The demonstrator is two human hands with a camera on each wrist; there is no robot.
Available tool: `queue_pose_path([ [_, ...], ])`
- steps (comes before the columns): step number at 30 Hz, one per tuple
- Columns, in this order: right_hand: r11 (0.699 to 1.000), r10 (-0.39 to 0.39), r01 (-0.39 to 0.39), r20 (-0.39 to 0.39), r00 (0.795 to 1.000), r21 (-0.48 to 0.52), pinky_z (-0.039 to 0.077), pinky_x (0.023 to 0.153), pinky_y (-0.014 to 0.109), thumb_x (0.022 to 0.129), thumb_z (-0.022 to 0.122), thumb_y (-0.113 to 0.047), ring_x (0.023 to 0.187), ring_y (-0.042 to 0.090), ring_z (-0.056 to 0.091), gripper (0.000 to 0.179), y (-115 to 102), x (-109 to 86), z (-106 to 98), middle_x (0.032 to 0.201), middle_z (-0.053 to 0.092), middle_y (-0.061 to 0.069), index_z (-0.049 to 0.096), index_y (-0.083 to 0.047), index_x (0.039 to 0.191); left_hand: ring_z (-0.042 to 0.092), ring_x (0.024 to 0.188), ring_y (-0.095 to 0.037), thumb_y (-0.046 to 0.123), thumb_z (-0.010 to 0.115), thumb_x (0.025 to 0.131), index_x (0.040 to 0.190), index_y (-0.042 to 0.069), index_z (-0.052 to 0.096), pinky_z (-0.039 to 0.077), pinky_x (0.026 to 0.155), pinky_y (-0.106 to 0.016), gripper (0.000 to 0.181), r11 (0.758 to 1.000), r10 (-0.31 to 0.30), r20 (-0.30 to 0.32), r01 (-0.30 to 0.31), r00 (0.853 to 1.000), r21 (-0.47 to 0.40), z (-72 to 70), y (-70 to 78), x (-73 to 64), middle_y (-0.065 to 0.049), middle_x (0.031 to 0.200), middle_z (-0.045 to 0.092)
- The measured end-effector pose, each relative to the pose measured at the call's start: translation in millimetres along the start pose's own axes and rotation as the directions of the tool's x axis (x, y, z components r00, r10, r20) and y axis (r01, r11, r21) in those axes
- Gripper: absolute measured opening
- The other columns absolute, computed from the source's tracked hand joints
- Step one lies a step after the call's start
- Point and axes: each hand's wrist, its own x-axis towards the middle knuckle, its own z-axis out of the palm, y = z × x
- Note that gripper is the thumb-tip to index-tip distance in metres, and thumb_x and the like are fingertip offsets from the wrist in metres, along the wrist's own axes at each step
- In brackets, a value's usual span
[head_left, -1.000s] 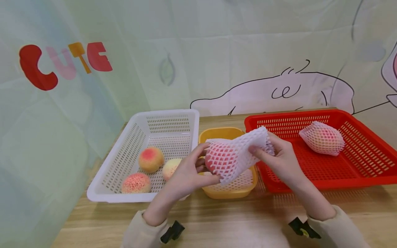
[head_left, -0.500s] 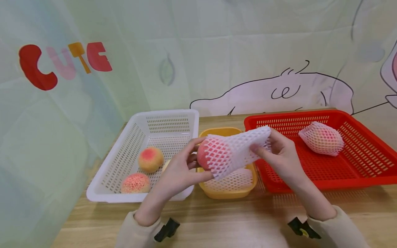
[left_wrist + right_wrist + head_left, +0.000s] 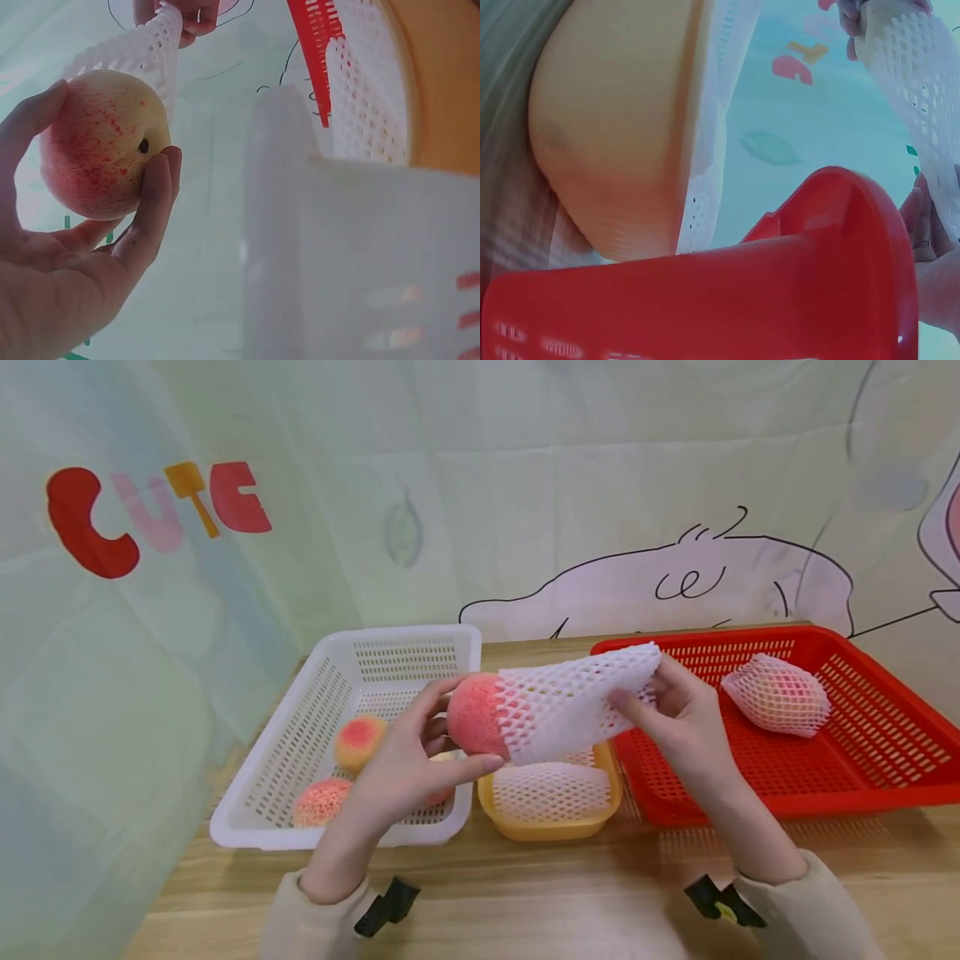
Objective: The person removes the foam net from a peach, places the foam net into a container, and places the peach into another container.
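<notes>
My left hand (image 3: 397,768) holds a pinkish-red peach (image 3: 474,714) between thumb and fingers above the baskets. The left wrist view shows that peach (image 3: 105,150) speckled red over cream, with a dark stem pit. Its right side sits in the mouth of a white foam net sleeve (image 3: 573,702), while its left side is bare. At the sleeve's far end, my right hand (image 3: 686,718) pinches the foam with thumb on the near side. In the right wrist view the sleeve (image 3: 919,82) stretches between both hands.
A white basket (image 3: 262,837) at left holds several peaches, one partly behind the left hand. Foam sleeves (image 3: 551,793) lie in a yellow basket (image 3: 540,832) in the middle. The red basket (image 3: 825,804) at right contains a net-wrapped peach (image 3: 780,697). A printed cloth (image 3: 525,527) hangs behind.
My left hand has moved left with the peach, which now shows much more outside the sleeve. The sleeve has swung nearer level; my right hand keeps its pinch and has risen slightly.
</notes>
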Motion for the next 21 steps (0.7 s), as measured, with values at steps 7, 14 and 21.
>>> queue_pose_path([
  [7,0.997,0.015,-0.013,-0.029,0.999,0.078,0.056,0.079,0.021,0.091,0.064,-0.009,0.094,0.012,0.067,0.041,-1,5.5,1,0.108,0.07,-0.008,0.052,-0.011,0.13,0.061,0.109,-0.019,0.018,0.082,0.075,0.137,0.028,0.043,0.054,0.092,-0.032,0.074,0.999,0.015,-0.079,-0.013,0.997,0.034,-15.4,1.8,-3.1,-0.002,0.129,0.053],
  [14,0.995,0.032,-0.024,-0.073,0.997,0.101,0.055,0.079,0.018,0.09,0.065,-0.012,0.091,0.008,0.067,0.036,7,9.0,-2,0.102,0.071,-0.01,0.054,-0.012,0.125,0.061,0.109,-0.018,0.025,0.082,0.075,0.138,0.028,0.042,0.053,0.089,-0.028,0.074,0.993,-0.014,-0.152,0.032,0.988,0.117,-32.6,3.4,-6.4,-0.002,0.126,0.054],
  [21,0.983,0.084,-0.065,-0.107,0.991,0.171,0.054,0.081,0.017,0.089,0.067,-0.013,0.093,0.008,0.068,0.035,10,16.0,-2,0.103,0.071,-0.009,0.055,-0.012,0.122,0.062,0.107,-0.022,0.037,0.08,0.076,0.141,0.03,0.038,0.052,0.085,-0.031,0.078,0.967,-0.114,-0.206,0.156,0.972,0.202,-43.2,4.0,-6.6,-0.006,0.128,0.052],
])
